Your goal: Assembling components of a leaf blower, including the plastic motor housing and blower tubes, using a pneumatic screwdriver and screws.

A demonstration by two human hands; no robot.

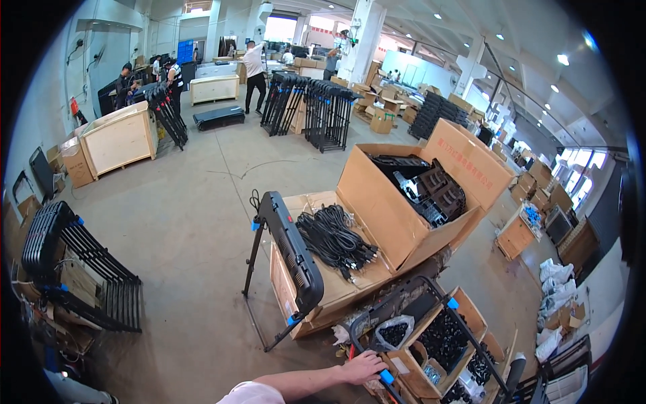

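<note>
My left hand (364, 368) reaches in from the lower edge, its fingers closed over a black tubular frame (357, 330) beside a blue clip (385, 377). The frame leans over wooden bins (474, 308) of small black parts (444, 334). A clear bag (394, 332) of black pieces sits just beyond the hand. My right hand is out of view. To the left of the bins, a black panel on folding legs (289, 252) stands against a cardboard-topped crate (316, 198). A heap of black cables (334, 237) lies on that crate.
An open carton (397, 232) of black plastic housings (437, 192) sits at the crate's far side. Nested black frames (50, 242) stand at left. Farther off are wooden crates (121, 138), more upright frames (326, 114) and a person in a white shirt (254, 64).
</note>
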